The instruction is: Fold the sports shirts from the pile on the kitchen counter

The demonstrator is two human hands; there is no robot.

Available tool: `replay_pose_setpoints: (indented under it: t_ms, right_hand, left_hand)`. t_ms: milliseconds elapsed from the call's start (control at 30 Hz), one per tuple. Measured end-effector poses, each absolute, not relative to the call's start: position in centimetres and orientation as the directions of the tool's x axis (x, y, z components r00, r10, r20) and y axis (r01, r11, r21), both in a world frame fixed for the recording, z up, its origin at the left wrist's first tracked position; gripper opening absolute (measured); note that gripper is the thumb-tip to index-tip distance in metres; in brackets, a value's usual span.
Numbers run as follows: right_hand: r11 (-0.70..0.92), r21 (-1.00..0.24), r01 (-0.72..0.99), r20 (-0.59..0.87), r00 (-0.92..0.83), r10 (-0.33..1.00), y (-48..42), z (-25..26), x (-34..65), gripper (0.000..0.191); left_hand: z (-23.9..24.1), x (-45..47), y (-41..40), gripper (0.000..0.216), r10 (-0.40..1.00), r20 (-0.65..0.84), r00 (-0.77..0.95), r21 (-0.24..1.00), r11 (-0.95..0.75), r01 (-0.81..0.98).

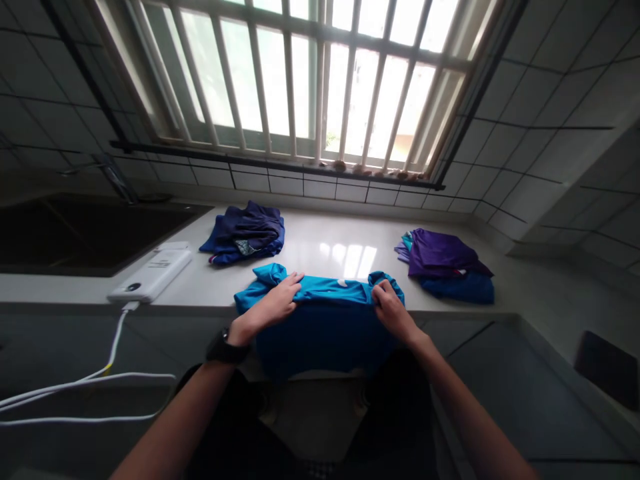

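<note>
A bright blue shirt [325,333] lies over the counter's front edge, its lower part hanging down in front of me. Bunched sleeve-like parts stick out at its two upper corners, and a small white mark shows near the top. My left hand [280,299], with a black watch [227,345] on its wrist, rests on the shirt's left side with fingers stretched out flat. On the right side, my right hand [393,308] is closed, its curled fingers gripping the cloth beside the bunched corner.
Dark blue and purple folded clothes [245,232] lie at back left, purple and blue ones [445,257] at right. A white power bank [153,273] with a cable [116,343] sits beside the dark sink [100,267]. A barred window [300,87] is behind the counter [320,230].
</note>
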State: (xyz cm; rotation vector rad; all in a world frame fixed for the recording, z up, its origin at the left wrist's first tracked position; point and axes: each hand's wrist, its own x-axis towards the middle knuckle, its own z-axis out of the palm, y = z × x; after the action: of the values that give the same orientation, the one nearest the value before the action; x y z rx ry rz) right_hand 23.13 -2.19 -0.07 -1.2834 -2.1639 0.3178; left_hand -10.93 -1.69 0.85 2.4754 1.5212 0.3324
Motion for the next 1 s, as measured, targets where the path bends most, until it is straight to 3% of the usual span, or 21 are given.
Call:
replay_pose_setpoints:
  t_ms: [167, 467, 600, 733, 800, 900, 1000]
  right_hand:
    - [0.447, -0.364, 0.818, 0.314, -0.344, 0.885, -0.2, 0.2, 22.1, 0.032]
    - [0.353, -0.247, 0.903, 0.275, -0.284, 0.919, 9.3, 0.7, 22.0, 0.033]
    - [0.276, -0.266, 0.923, 0.258, -0.208, 0.943, 13.9, 3.3, 20.3, 0.035]
    - [0.286, -0.397, 0.872, 0.5, -0.056, 0.864, 14.5, 6.7, 19.6, 0.036]
    - [0.351, -0.43, 0.832, 0.604, -0.023, 0.797, 12.3, 7.1, 20.5, 0.032]
    - [0.46, -0.445, 0.768, 0.577, -0.147, 0.803, 7.0, 5.2, 22.7, 0.026]
    - [0.515, -0.472, 0.715, 0.398, -0.348, 0.849, 2.0, 2.1, 24.4, 0.027]
  left_hand:
    - [0.0, -10.4, 0.5, 0.056, 0.909, 0.112, 0.402, 0.278, -0.417, 0.865]
    - [1.5, -7.9, 9.1, 0.049, 0.963, 0.122, 0.24, 0.301, -0.266, 0.916]
    - [4.0, -7.0, 13.2, 0.045, 0.971, 0.124, 0.205, 0.278, -0.232, 0.932]
    - [8.0, -7.2, 13.5, 0.042, 0.907, 0.394, 0.151, 0.316, -0.288, 0.904]
    - [9.1, -8.0, 11.3, 0.033, 0.859, 0.463, 0.219, 0.316, -0.391, 0.864]
    - [8.3, -9.7, 5.9, 0.018, 0.848, 0.347, 0.4, 0.31, -0.507, 0.804]
    - [5.4, -10.9, 1.1, 0.012, 0.886, 0.124, 0.447, 0.33, -0.462, 0.824]
